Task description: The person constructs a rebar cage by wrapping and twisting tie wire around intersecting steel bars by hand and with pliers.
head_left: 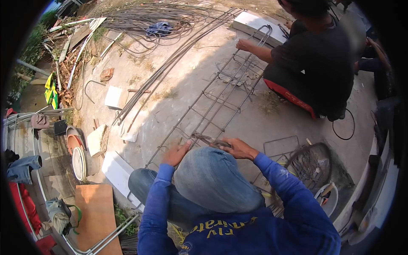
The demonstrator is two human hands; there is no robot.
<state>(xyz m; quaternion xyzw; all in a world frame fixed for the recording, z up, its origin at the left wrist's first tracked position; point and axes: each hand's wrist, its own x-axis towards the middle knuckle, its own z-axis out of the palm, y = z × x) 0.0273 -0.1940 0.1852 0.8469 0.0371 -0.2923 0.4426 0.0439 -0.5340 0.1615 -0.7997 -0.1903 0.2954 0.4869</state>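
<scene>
A long cage of steel rebar (pixel 208 111) with square stirrups runs from my knees up towards a person in dark clothes. My right hand (pixel 239 148), above my raised knee, is closed on the handles of what look like dark pincers (pixel 206 138). Their far end reaches in among the bars of the cage. On the other side of the knee, my left hand (pixel 175 154) is close to the cage and smeared by motion. Whether its fingers hold anything does not show.
A person (pixel 312 63) crouches at the upper right, one hand at the cage's far end. Long loose bars (pixel 170 74) lie to its left. White blocks (pixel 121 174) stand near both ends. A wire coil (pixel 310 163) and a white bucket (pixel 327 199) are on the right.
</scene>
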